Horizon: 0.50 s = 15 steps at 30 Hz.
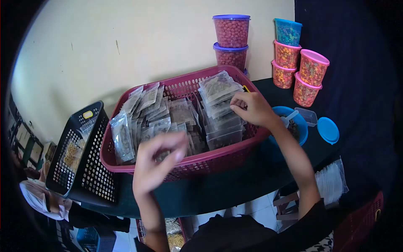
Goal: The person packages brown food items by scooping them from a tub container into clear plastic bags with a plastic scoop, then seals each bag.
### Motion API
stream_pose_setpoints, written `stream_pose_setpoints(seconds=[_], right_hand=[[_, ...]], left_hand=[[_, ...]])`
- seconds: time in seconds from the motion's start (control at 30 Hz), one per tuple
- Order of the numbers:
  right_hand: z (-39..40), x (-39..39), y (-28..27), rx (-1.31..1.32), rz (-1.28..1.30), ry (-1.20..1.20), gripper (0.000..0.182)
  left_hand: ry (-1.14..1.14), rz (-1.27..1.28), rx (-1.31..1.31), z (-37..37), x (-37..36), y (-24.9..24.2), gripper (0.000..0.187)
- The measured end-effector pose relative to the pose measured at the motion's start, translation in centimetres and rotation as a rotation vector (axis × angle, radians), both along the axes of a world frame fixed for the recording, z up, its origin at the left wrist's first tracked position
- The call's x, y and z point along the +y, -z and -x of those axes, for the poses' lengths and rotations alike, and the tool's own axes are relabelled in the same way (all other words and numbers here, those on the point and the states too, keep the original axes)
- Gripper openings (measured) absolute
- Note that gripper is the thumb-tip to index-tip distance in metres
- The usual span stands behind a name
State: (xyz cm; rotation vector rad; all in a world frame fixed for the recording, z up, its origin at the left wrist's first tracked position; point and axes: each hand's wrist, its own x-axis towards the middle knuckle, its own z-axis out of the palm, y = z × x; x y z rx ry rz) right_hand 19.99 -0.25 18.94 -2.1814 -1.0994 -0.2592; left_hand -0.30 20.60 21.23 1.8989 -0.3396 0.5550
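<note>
A large maroon perforated basket (216,156) stands on the dark table, holding rows of clear plastic packets (182,111) with greenish-brown contents. Over the front rim, my left hand (159,157) is blurred by motion; its thumb and curved fingers are apart, with nothing visible between them. My right hand (254,108) is at the basket's right side, fingers curled in against the right-hand stack of packets (220,90). Whether a packet edge is pinched in those fingers I cannot make out.
Right of the basket are a blue tub (303,130) with a scoop (289,117), a blue lid (328,130) and stacked candy tubs (310,69). Purple-lidded tubs (231,33) stand behind. On the left is a black basket (98,168); a person in a white head covering (42,197) is below it.
</note>
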Motion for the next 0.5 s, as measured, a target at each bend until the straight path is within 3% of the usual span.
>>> stream_pose_setpoints(seconds=[0.07, 0.13, 0.23, 0.3, 0.33, 0.4, 0.5], right_hand=[[4.9, -1.2, 0.0, -0.113, -0.392, -0.070, 0.005], [7.4, -2.7, 2.9, -0.228, -0.575, -0.105, 0.003], [12.0, -5.7, 7.6, 0.018, -0.618, -0.087, 0.004], [14.6, -7.7, 11.8, 0.276, -0.608, -0.063, 0.003], [15.8, -8.7, 13.9, 0.452, -0.607, -0.044, 0.003], [18.0, -11.0, 17.0, 0.561, -0.571, 0.035, 0.005], [20.6, -14.1, 20.3, 0.718, -0.539, 0.113, 0.007]], left_hand=[[0.096, 0.159, -0.015, 4.5, -0.2, 3.6, 0.028], [0.148, 0.288, 0.099, 7.1, -1.2, 8.8, 0.027], [0.006, 0.585, 0.521, 8.5, -4.5, 16.7, 0.029], [-0.122, 0.596, 0.723, 9.2, -7.4, 21.6, 0.031], [-0.083, 0.574, 0.774, 9.8, -8.7, 23.8, 0.032], [0.020, 0.575, 0.950, 10.0, -12.1, 23.7, 0.036], [0.201, 0.419, 0.950, 8.7, -17.0, 22.8, 0.044]])
